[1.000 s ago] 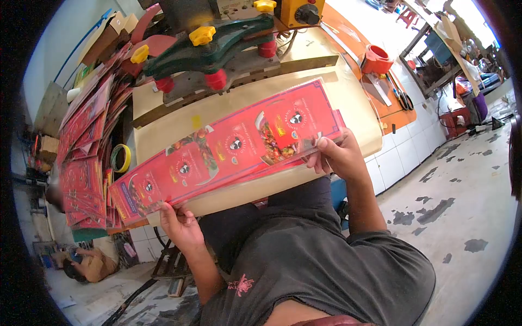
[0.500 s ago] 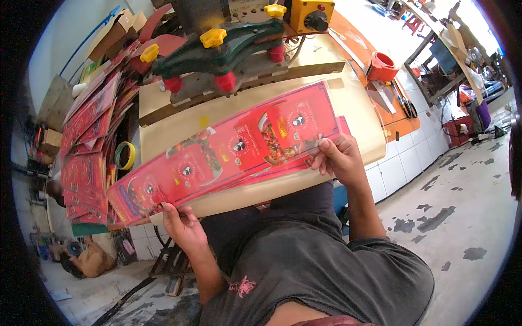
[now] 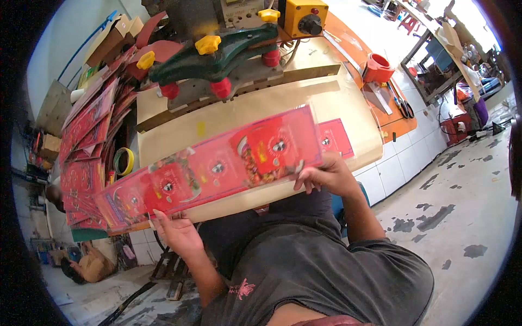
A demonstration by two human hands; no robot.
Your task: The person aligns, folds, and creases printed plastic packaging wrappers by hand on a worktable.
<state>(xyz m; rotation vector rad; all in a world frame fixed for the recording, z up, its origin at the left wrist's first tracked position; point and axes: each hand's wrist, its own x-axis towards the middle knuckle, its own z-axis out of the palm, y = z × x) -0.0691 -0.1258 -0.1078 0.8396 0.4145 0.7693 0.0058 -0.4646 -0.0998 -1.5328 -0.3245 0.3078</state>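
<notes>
head view: both hands (image 3: pixel 179 234) (image 3: pixel 330 175) grip the near edge of the red strip (image 3: pixel 215 171) slanting beyond them.

long, glossy red printed strip (image 3: pixel 209 173), held slanting, right end higher.

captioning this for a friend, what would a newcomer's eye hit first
Probably the long red printed sheet, held aslant across the middle by the left hand and right hand. Beyond it, a dark green bar with yellow knobs stands out, as does the heap of red sheets at left.
</notes>
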